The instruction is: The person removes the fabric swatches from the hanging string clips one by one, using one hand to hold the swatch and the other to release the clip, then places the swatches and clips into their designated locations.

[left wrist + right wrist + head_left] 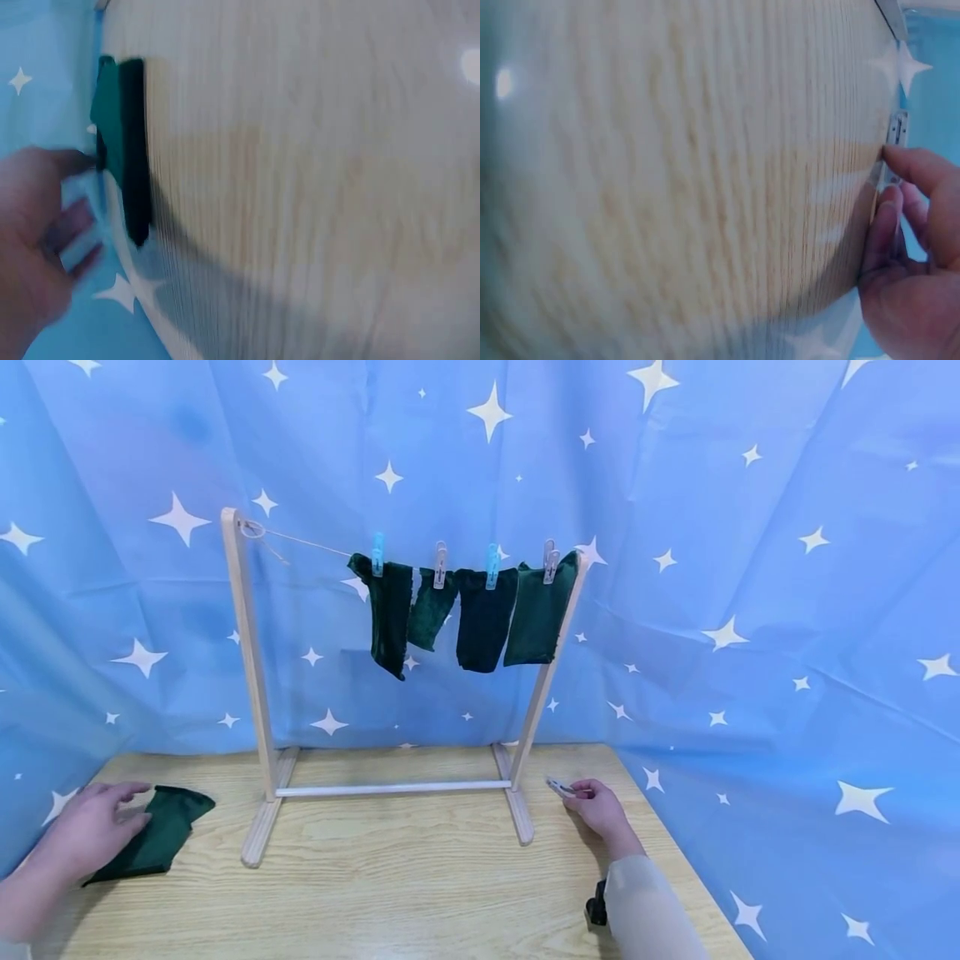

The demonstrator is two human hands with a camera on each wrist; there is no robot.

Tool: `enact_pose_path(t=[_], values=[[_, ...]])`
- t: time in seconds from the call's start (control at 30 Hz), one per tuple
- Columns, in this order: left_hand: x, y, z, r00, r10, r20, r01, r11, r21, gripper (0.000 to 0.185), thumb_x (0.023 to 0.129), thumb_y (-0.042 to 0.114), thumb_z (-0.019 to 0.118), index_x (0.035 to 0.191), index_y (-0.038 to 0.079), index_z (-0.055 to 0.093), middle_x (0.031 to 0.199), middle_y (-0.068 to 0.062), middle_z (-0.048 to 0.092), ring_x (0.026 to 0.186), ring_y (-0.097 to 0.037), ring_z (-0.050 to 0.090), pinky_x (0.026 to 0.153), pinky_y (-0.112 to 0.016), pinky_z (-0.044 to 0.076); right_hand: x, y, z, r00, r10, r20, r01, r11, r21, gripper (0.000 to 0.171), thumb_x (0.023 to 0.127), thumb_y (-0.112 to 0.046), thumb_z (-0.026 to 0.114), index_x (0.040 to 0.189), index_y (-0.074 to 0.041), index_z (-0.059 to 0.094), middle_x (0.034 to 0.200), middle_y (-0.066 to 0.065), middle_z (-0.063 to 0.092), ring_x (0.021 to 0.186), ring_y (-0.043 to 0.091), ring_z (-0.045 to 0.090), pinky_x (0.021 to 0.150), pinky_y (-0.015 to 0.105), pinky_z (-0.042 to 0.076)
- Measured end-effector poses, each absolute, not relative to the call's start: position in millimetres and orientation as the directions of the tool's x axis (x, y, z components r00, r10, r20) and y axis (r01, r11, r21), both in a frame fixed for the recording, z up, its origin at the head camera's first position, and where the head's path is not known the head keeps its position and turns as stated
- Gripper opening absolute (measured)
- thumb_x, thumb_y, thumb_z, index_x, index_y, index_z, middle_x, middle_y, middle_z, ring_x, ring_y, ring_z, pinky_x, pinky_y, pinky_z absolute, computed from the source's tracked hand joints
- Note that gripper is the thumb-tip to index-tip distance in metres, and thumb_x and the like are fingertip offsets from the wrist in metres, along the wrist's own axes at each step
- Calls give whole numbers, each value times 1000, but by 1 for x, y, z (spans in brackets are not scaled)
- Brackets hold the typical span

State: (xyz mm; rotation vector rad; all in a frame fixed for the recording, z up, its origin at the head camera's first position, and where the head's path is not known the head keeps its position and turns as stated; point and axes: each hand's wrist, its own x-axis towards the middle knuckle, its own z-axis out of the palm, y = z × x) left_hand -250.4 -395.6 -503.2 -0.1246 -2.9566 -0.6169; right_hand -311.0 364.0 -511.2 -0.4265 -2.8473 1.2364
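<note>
Five pcs. of dk. green cloth are arranged L to R. The loose cloth (161, 842) is laid on the table (390, 885) L of the rack, prob. so that it is placed within reach of the L hand (92, 828). The rack (252, 668) is stood upright on two feet, presumably set crosswise for stability, w/ a crossbar (393, 789) btwn. From the cord (311, 541), tied at the L post, four hung cloths (486, 625) are suspended side by side toward the R post. Each is clamped at its top edge, apparently against slipping: blue clip (378, 557), pale clip (440, 567), 2nd blue clip (492, 567), 2nd pale clip (551, 562).

Pose, L hand: extended fwd. at the loose cloth's L side; thumb & index are parted, fingers loosely bent. Firm contact w/ the cloth cannot be confirmed (wrist view blurred).

Pose, R hand (598, 810): held low, R of the rack's R foot. The hand-held clip (558, 787) is pinched btwn thumb & index, tip pointed toward the rack, prob. gripped at one end so the other is unobstructed.
</note>
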Motion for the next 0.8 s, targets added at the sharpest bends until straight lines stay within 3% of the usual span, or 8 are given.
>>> enact_pose_path(t=[0.1, 0.2, 0.43, 0.67, 0.8], values=[[-248, -394, -504, -974, 174, 142, 216, 897, 386, 50, 99, 16, 81, 139, -10, 67, 139, -46, 58, 123, -69, 54, 87, -73, 53, -310, 365, -512, -962, 254, -99, 246, 652, -717, 39, 104, -18, 73, 136, 0, 63, 128, 22, 65, 111, 35, 59, 98, 47, 49], [-247, -395, -505, -966, 252, 51, 252, 890, 380, 62, 98, 31, 84, 145, -4, 66, 149, -48, 50, 130, -74, 48, 87, -77, 51, -311, 366, -513, -963, 253, -91, 240, 656, -716, 39, 103, -19, 73, 136, 0, 63, 128, 23, 66, 111, 35, 60, 97, 46, 50], [-245, -398, -510, -969, 244, -46, 214, 915, 343, 83, 96, 44, 83, 153, -10, 54, 147, -51, 43, 127, -78, 44, 85, -79, 49, -311, 368, -514, -969, 235, -71, 213, 664, -717, 40, 101, -21, 75, 133, 0, 65, 124, 20, 67, 109, 34, 61, 93, 40, 48], [-250, -406, -509, -955, 282, -88, 239, 913, 330, 83, 100, 41, 80, 154, -13, 49, 147, -50, 40, 128, -79, 42, 87, -82, 47, -312, 365, -516, -971, 231, -67, 209, 675, -708, 41, 101, -20, 73, 133, 2, 64, 123, 21, 67, 109, 35, 61, 96, 45, 49], [-257, -412, -505, -946, 296, -134, 233, 906, 354, 81, 104, 38, 75, 156, -16, 44, 152, -53, 34, 132, -81, 35, 90, -91, 39, -313, 368, -517, -970, 234, -73, 216, 679, -702, 40, 101, -20, 74, 132, 2, 63, 119, 19, 67, 106, 32, 61, 90, 38, 48]])
